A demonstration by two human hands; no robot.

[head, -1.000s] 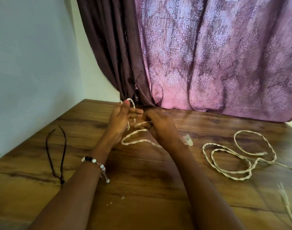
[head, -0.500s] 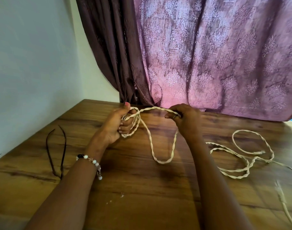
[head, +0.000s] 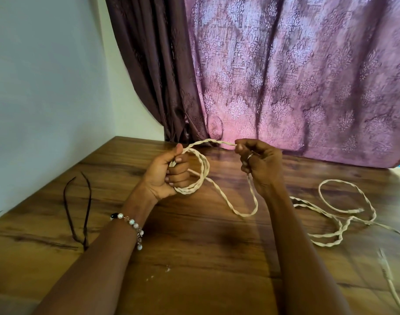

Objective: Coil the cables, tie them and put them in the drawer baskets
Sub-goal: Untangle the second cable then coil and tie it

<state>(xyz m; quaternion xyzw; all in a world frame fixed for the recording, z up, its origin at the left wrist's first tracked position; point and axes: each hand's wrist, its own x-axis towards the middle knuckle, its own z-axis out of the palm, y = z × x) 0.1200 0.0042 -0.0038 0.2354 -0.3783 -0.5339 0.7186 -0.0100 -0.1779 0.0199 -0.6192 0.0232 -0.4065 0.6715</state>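
A cream twisted cable [head: 240, 210] runs across the wooden table [head: 194, 258]. My left hand [head: 169, 173] grips a small coil of it, with a couple of loops hanging round the fingers. From that coil a strand arches over to my right hand [head: 260, 164], which pinches the cable between thumb and fingers. Below my right hand the cable hangs in a slack loop onto the table, then trails off right into loose tangled loops [head: 344, 214].
A thin dark cord [head: 77, 210] lies folded on the table at the left, near the wall. Another pale cable end [head: 387, 276] lies at the right edge. A purple curtain [head: 285, 76] hangs right behind the table.
My hands, close together a second ago, have drawn apart. The right hand pulled out a length of cable, and the loose loops at the right slid leftward.
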